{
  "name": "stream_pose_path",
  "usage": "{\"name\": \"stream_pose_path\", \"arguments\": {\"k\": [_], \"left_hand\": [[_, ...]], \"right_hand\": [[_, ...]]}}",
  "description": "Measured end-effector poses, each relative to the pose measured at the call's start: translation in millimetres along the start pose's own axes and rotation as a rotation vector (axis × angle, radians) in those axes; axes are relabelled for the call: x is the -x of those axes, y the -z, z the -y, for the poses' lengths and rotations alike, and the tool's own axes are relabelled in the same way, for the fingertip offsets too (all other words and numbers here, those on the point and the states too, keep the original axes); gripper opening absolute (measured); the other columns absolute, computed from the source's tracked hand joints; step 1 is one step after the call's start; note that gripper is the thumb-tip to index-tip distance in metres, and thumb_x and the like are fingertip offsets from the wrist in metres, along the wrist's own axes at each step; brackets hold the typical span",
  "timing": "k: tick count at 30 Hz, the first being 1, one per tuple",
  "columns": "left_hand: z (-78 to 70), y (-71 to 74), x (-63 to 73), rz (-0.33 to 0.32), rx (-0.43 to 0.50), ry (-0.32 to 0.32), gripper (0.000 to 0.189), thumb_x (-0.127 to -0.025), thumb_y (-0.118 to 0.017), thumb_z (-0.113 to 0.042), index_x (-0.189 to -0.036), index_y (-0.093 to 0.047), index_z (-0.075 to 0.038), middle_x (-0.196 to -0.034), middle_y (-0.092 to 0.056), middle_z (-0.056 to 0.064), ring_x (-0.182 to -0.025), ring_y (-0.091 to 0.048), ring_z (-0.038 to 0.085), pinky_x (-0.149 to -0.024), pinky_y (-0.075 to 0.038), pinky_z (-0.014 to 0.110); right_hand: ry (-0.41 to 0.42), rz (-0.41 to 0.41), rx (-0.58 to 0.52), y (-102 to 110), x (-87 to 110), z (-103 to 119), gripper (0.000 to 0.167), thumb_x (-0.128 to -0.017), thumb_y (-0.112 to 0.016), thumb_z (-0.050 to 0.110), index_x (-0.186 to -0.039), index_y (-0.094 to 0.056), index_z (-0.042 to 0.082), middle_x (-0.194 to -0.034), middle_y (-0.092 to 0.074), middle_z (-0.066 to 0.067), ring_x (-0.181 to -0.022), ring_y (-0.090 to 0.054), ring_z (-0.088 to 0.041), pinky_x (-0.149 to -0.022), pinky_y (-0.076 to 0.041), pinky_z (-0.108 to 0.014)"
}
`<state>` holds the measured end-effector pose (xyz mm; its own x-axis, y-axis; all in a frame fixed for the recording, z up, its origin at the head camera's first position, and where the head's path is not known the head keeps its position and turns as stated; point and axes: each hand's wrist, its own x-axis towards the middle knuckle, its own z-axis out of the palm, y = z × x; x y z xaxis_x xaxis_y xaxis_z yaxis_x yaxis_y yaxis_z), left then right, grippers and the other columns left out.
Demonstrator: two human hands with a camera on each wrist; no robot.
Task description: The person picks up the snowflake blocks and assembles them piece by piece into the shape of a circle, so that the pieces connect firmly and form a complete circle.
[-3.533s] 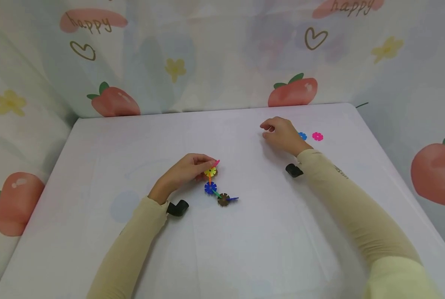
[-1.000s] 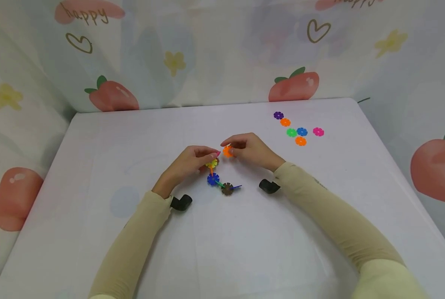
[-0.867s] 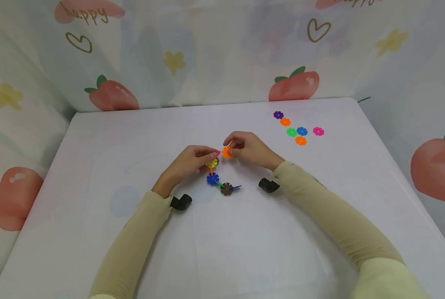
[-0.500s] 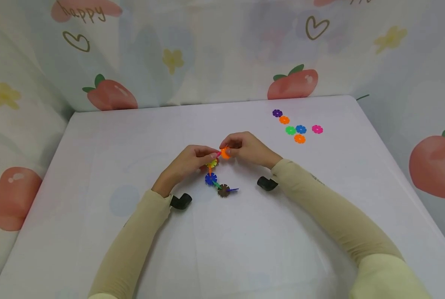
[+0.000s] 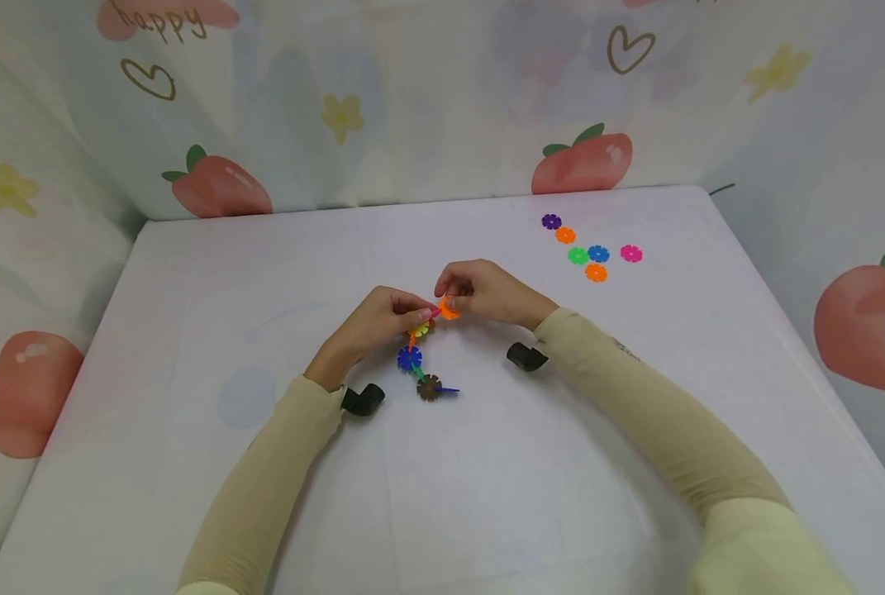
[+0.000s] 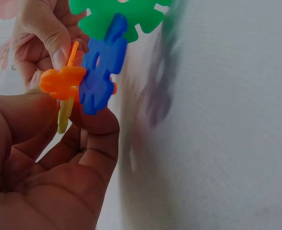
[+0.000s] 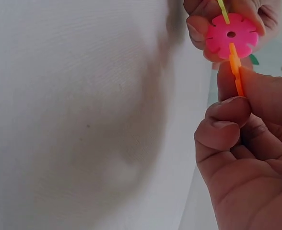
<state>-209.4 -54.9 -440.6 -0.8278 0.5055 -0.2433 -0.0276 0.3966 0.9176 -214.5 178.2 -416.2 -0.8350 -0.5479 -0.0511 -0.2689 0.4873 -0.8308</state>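
In the head view my left hand point(image 5: 371, 330) pinches the top end of a chain of interlocking plastic snowflake discs. A pink disc point(image 7: 241, 36) tops it, followed by a yellow disc point(image 5: 422, 329), an orange one, a blue disc point(image 5: 409, 359), a green disc point(image 5: 419, 374), a brown disc point(image 5: 429, 387) and a dark blue disc point(image 5: 449, 391). Between thumb and forefinger my right hand point(image 5: 490, 289) pinches another orange disc point(image 7: 237, 72). Seen from the right wrist, this orange disc stands edge-on, its tip at the pink disc's lower slot. Fingers cover part of the yellow disc.
Several loose discs lie at the back right of the white table point(image 5: 531, 496): a purple disc point(image 5: 551, 221), two orange, a green, a blue and a pink disc point(image 5: 631, 254). A patterned cloth point(image 5: 427, 99) hangs behind. Black wrist cameras, including the left one point(image 5: 363, 400), jut inward below the hands.
My right hand has come left from beside the loose discs and brought the orange disc up against the pink one. The chain's lower end has swung slightly left.
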Motion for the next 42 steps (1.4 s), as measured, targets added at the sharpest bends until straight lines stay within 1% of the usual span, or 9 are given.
{"name": "stream_pose_path", "arguments": {"k": [4, 11, 15, 18, 21, 24, 28, 34, 42], "left_hand": [[0.4, -1.2, -0.6, 0.008, -0.003, -0.003, 0.022, -0.106, -0.069, -0.011, -0.120, -0.078, 0.005, -0.103, -0.077, 0.011, -0.085, -0.058, 0.020, -0.074, -0.049, 0.027], [-1.3, -1.2, -1.6, 0.005, -0.049, -0.019, 0.022, -0.106, -0.069, -0.010, -0.116, -0.078, 0.007, -0.095, -0.073, 0.007, -0.083, -0.056, 0.018, -0.072, -0.046, 0.026], [-3.7, -0.3, -2.5, 0.021, -0.090, -0.026, 0.023, -0.107, -0.068, -0.012, -0.118, -0.078, 0.006, -0.097, -0.071, 0.007, -0.085, -0.055, 0.019, -0.074, -0.046, 0.027], [-5.9, 0.6, -1.3, 0.042, -0.106, -0.004, 0.026, -0.108, -0.067, -0.015, -0.123, -0.076, 0.004, -0.105, -0.072, 0.008, -0.090, -0.057, 0.020, -0.079, -0.048, 0.029], [-6.3, 2.0, 0.1, 0.066, -0.104, 0.011, 0.029, -0.109, -0.065, -0.018, -0.128, -0.074, 0.002, -0.110, -0.072, 0.009, -0.095, -0.059, 0.022, -0.085, -0.050, 0.032], [-5.0, 3.7, 1.4, 0.085, -0.069, 0.004, 0.032, -0.110, -0.064, -0.021, -0.133, -0.071, 0.000, -0.114, -0.074, 0.009, -0.098, -0.061, 0.023, -0.088, -0.050, 0.033], [-3.0, 5.3, 2.4, 0.096, -0.012, 0.009, 0.037, -0.110, -0.063, -0.025, -0.137, -0.069, -0.001, -0.117, -0.074, 0.009, -0.099, -0.062, 0.024, -0.087, -0.051, 0.033], [-3.2, 5.5, 4.0, 0.086, 0.013, 0.027, 0.035, -0.110, -0.063, -0.027, -0.135, -0.069, -0.003, -0.117, -0.072, 0.010, -0.099, -0.061, 0.025, -0.085, -0.051, 0.033], [-1.3, 3.3, 2.6, 0.080, 0.015, 0.024, 0.033, -0.109, -0.065, -0.023, -0.135, -0.068, -0.003, -0.120, -0.071, 0.010, -0.102, -0.062, 0.026, -0.088, -0.052, 0.033]], "right_hand": [[-0.019, 0.014, -0.010, -2, -1.3, -2, 0.013, -0.097, -0.065, -0.012, -0.102, -0.067, -0.001, -0.088, -0.069, -0.008, -0.086, -0.061, -0.025, -0.082, -0.051, -0.032], [0.017, 0.037, -0.073, -6, -3.8, -8, 0.025, -0.087, -0.058, -0.020, -0.082, -0.067, 0.002, -0.083, -0.068, -0.006, -0.084, -0.060, -0.025, -0.079, -0.050, -0.032], [0.016, 0.033, -0.059, -7, -4.3, -7, 0.027, -0.087, -0.058, -0.020, -0.078, -0.067, 0.004, -0.081, -0.068, -0.005, -0.084, -0.060, -0.024, -0.080, -0.049, -0.032], [0.006, 0.033, -0.061, -7, -4.3, -8, 0.025, -0.089, -0.060, -0.019, -0.080, -0.067, 0.004, -0.083, -0.068, -0.005, -0.085, -0.060, -0.025, -0.080, -0.049, -0.032], [-0.003, 0.022, -0.067, -6, -4.2, -8, 0.019, -0.093, -0.062, -0.016, -0.087, -0.067, 0.002, -0.087, -0.068, -0.007, -0.087, -0.060, -0.025, -0.081, -0.050, -0.032], [-0.027, -0.009, -0.072, -5, -3.9, -10, 0.012, -0.097, -0.064, -0.011, -0.098, -0.067, 0.000, -0.093, -0.069, -0.010, -0.089, -0.061, -0.026, -0.083, -0.050, -0.032], [-0.056, -0.050, -0.077, -3, -2.6, -12, 0.013, -0.099, -0.064, -0.008, -0.108, -0.069, -0.001, -0.101, -0.070, -0.012, -0.093, -0.062, -0.026, -0.084, -0.051, -0.032], [-0.046, -0.068, -0.082, 0, -1.4, -13, 0.014, -0.099, -0.064, -0.009, -0.110, -0.070, -0.002, -0.104, -0.070, -0.014, -0.095, -0.063, -0.027, -0.085, -0.051, -0.031], [-0.067, -0.081, -0.100, -4, 0.3, -14, 0.012, -0.098, -0.066, -0.008, -0.107, -0.070, -0.001, -0.098, -0.071, -0.011, -0.092, -0.064, -0.026, -0.084, -0.052, -0.031]]}}
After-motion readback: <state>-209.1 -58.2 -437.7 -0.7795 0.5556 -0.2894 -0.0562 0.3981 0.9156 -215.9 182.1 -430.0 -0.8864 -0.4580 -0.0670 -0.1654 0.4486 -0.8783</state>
